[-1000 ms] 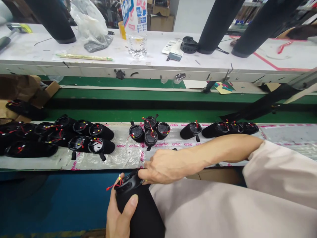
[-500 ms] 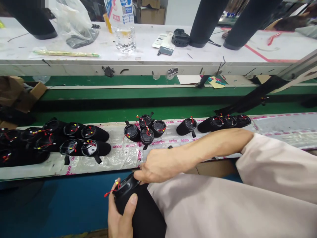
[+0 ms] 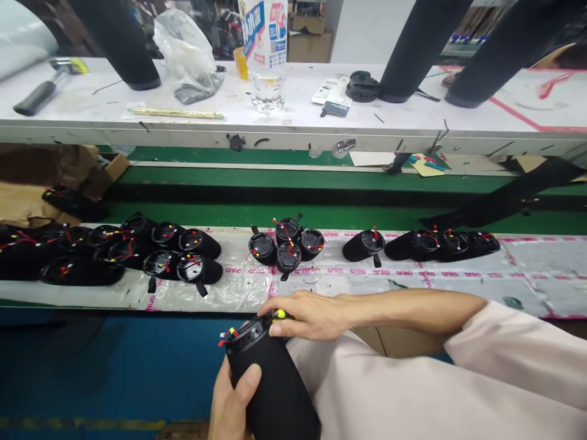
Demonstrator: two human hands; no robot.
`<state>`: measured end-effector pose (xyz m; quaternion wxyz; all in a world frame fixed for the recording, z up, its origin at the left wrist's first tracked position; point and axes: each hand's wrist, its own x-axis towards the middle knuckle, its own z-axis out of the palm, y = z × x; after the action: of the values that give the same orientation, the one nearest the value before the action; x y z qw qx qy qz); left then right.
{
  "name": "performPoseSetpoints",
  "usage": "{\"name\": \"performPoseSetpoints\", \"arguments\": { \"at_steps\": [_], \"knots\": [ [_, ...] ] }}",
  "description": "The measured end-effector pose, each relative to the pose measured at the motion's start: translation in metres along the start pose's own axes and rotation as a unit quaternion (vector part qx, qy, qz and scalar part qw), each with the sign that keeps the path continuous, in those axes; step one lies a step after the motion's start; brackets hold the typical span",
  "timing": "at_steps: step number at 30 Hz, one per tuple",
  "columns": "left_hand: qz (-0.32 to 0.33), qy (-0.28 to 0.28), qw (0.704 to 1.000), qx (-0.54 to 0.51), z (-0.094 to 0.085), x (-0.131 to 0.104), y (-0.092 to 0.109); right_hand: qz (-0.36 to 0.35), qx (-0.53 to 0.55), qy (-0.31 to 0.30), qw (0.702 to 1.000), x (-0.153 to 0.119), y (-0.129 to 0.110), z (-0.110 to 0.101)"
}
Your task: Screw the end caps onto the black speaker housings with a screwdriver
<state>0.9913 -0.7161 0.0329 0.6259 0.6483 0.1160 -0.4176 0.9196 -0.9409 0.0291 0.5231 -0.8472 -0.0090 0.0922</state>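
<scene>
A black fabric-covered speaker body [image 3: 279,385] leans at a tilt in front of me, its end with red, yellow and white wire connectors [image 3: 229,335] facing up and left. My left hand [image 3: 236,391] wraps round its side, thumb on the near face. At the rim, my right hand [image 3: 302,318] is closed on a small black-and-yellow tool [image 3: 281,314]; its kind and tip are hidden by the fingers. Beyond my hands, a cluster of similar speaker bodies [image 3: 288,247] stands on the plastic-covered bench [image 3: 247,287], wired ends up.
More speaker bodies lie at left [image 3: 197,269] and right [image 3: 440,244] on the bench. The white shelf [image 3: 298,122] above carries a hammer [image 3: 39,91], a plastic bag [image 3: 188,55], a bottle [image 3: 266,61] and tall black cylinders [image 3: 422,49]. An open carton [image 3: 107,174] stands at far left.
My right hand has lifted slightly at the rim, and a black-and-yellow tool now shows in it. The camera view has turned left, bringing the hammer into sight. My left hand keeps its hold.
</scene>
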Motion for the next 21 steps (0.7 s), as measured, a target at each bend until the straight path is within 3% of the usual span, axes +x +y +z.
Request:
{"name": "performPoseSetpoints", "arguments": {
  "at_steps": [6, 12, 16, 21],
  "knots": [
    [0.014, 0.005, 1.0, -0.027, 0.004, 0.009, -0.003, -0.006, 0.037, -0.027, 0.999, 0.001, 0.016, -0.01],
    [0.008, -0.006, 0.999, 0.04, -0.001, 0.005, 0.008, 0.059, -0.086, 0.026, 0.994, -0.004, -0.013, -0.03],
    [0.026, -0.003, 0.998, 0.053, 0.005, 0.005, 0.011, 0.012, -0.197, -0.031, 0.98, -0.008, -0.04, -0.031],
    [0.081, 0.062, 0.988, 0.113, 0.007, 0.009, 0.004, -0.062, -0.341, -0.043, 0.937, -0.006, -0.049, -0.023]
  ]
}}
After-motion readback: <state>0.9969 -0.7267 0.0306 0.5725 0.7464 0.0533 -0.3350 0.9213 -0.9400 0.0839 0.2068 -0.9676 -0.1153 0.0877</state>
